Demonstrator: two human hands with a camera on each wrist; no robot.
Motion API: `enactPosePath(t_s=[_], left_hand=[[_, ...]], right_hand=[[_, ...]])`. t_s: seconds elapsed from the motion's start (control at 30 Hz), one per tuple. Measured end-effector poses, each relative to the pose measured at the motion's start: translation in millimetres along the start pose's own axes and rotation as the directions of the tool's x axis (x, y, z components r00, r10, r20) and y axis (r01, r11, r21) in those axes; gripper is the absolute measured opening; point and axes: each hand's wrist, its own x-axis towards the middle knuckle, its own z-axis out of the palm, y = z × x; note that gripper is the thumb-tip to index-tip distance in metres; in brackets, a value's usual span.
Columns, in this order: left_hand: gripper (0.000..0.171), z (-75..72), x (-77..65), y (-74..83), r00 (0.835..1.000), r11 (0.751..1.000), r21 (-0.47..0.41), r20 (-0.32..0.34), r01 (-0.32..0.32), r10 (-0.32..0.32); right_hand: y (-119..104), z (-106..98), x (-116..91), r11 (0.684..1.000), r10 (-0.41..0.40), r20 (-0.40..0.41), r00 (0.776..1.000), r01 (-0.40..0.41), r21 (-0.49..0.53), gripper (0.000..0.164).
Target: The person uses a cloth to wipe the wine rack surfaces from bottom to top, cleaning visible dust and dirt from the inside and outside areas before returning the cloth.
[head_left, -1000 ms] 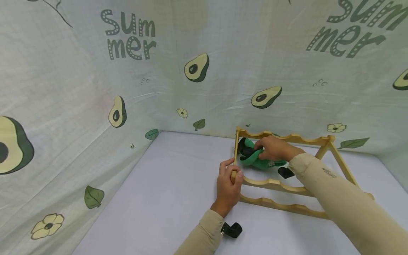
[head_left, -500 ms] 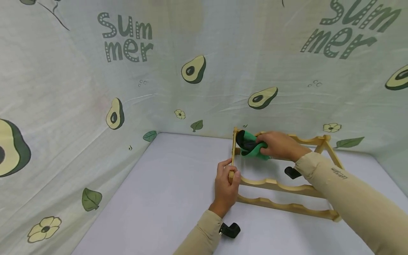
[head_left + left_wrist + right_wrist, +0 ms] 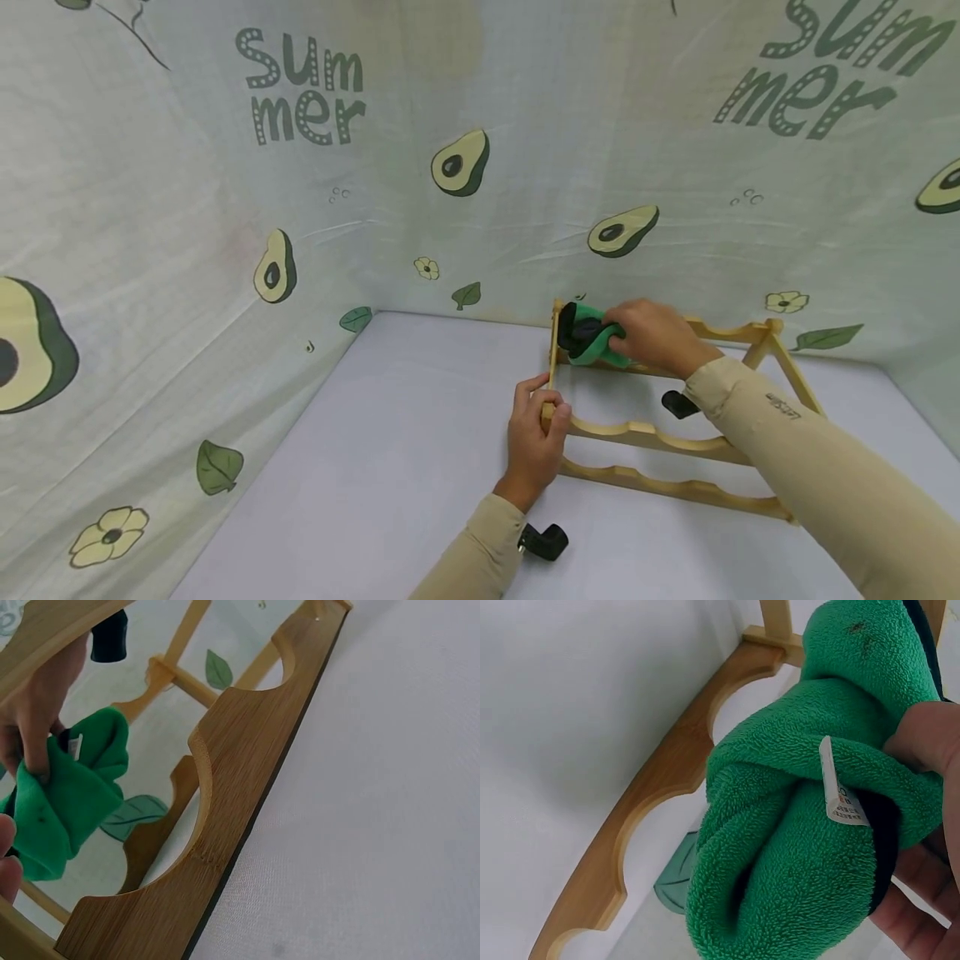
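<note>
A green terry cloth [image 3: 596, 346] with dark edging and a white label [image 3: 841, 791] is bunched in my right hand [image 3: 651, 337]. My thumb and fingers pinch its folds at the back left corner of a wooden wine rack [image 3: 637, 433] with scalloped rails. The cloth lies against the left end of the top back rail; contact there is partly covered by the folds. My left hand [image 3: 534, 437] grips the front left corner of the rack, fingers wrapped on the rail end. Its fingertips [image 3: 7, 859] just show in the left wrist view.
The rack stands on a white table [image 3: 390, 433] near the back wall. A hanging sheet [image 3: 525, 167] printed with avocados surrounds the table. Black wrist cameras show beside the left wrist [image 3: 545, 542] and right wrist [image 3: 678, 405].
The cloth has gone from low inside the rack up to the top back rail at its left end, held by my right hand. My left hand keeps its grip.
</note>
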Motion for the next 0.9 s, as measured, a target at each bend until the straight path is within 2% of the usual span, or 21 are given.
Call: enactPosePath(t_s=[0.27, 0.53, 0.9], left_hand=[[0.013, -0.2, 0.5, -0.3, 0.999, 0.999, -0.008, 0.017, 0.036, -0.036], [0.046, 1.4, -0.9, -2.0, 1.000, 0.998, 0.067, 0.002, 0.017, -0.017], [0.047, 4.3, -0.2, -0.2, 1.000, 0.996, 0.080, -0.009, 0.025, -0.024]], right_hand=[[4.2, 0.8, -1.0, 1.000, 0.012, -0.040, 0.999, -0.012, -0.010, 0.019], [5.1, -1.6, -2.1, 0.999, 0.040, -0.046, 0.998, -0.040, 0.006, 0.020], [11.3, -2.8, -3.1, 0.996, 0.095, -0.042, 0.995, -0.095, 0.004, 0.022]])
